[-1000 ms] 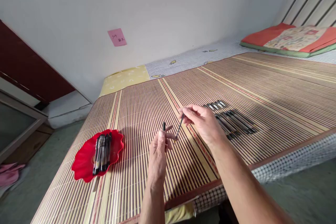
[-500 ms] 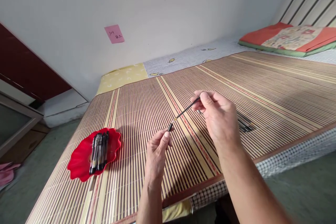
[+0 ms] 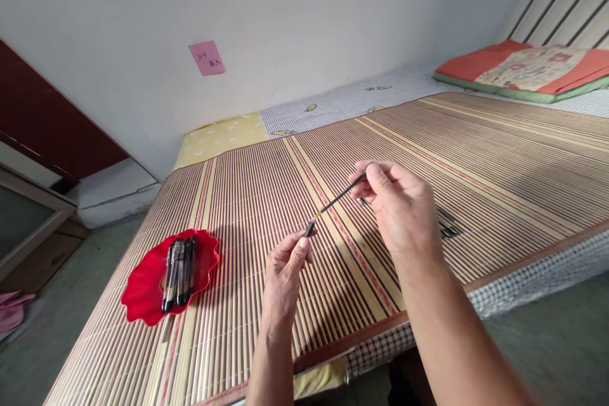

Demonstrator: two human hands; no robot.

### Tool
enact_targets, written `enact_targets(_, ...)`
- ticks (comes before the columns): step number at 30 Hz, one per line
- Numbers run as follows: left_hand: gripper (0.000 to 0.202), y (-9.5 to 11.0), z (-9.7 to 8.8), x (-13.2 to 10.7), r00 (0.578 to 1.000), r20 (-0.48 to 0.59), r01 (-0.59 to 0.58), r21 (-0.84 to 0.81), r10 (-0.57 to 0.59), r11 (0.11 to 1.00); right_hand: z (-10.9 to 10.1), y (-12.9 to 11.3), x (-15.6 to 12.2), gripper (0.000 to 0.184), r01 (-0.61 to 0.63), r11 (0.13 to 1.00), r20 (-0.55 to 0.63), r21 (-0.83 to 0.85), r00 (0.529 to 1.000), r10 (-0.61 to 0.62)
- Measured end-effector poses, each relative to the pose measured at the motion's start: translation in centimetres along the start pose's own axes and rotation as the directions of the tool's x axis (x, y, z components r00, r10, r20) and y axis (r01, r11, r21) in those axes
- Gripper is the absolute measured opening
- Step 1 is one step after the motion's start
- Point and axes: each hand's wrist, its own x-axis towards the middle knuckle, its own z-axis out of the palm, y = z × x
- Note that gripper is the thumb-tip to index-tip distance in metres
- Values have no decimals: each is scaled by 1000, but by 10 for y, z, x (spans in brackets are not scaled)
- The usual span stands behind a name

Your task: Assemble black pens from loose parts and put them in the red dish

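Observation:
My left hand point(image 3: 284, 269) pinches a short dark pen barrel point(image 3: 309, 228) between thumb and fingers above the striped bamboo mat point(image 3: 247, 190). My right hand point(image 3: 397, 206) pinches the far end of a thin black pen refill point(image 3: 339, 197), whose tip meets the mouth of the barrel. Behind my right hand lies a row of black pens point(image 3: 450, 225), mostly hidden by the hand. A red wavy-edged plate point(image 3: 143, 295) at the left holds several black pens point(image 3: 179, 271).
The mat covers a bed against a white wall with a pink note point(image 3: 206, 58). A folded orange and floral blanket point(image 3: 528, 70) lies at the far right. The bed's front edge point(image 3: 428, 311) runs below my wrists, with grey floor beyond it.
My right hand swung up and to the right, laying the refill from nearly upright to slanted; its tip now sits at the barrel in my left hand. In the last half second little moved.

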Motion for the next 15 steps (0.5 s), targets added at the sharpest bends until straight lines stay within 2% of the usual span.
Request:
enact_targets(8,32,0,-1,1,1000,-16,-24,47,25,999,-4,-4,-2,20,97,989,65,-109,994,-90)
enact_targets(15,25,6,-6,-3,999,2,-48,147,48,988,-8,-1,2,22,118,970,5,-212,993,-120)
